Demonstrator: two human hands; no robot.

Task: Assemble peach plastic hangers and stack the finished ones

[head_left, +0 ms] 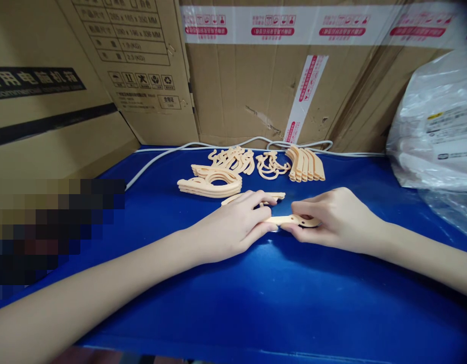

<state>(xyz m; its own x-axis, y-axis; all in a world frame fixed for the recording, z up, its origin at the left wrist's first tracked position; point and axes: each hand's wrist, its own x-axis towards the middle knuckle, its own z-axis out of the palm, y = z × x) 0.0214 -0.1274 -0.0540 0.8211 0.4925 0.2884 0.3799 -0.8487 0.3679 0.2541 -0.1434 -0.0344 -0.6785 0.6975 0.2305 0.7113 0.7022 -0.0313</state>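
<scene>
My left hand [244, 222] and my right hand [328, 217] hold a small beige plastic hanger hook [284, 220] between them, low over the blue table. The left thumb and fingers pinch its straight end, and the right ones grip near its curved end. Dark holes show along the piece. Just behind my left fingers lies a beige hanger arm [275, 196], partly hidden by that hand. Farther back are a stack of folded beige hangers [211, 188], loose hooks [233, 161], a smaller group of hooks [269, 166] and a row of hanger arms [306, 164].
Cardboard boxes [241, 91] wall in the back and left of the blue table [256, 303]. A white cable [157, 162] runs along the back edge. Clear plastic packaging [434, 126] bulges in at the right. A blurred-out patch [36, 232] covers the left side.
</scene>
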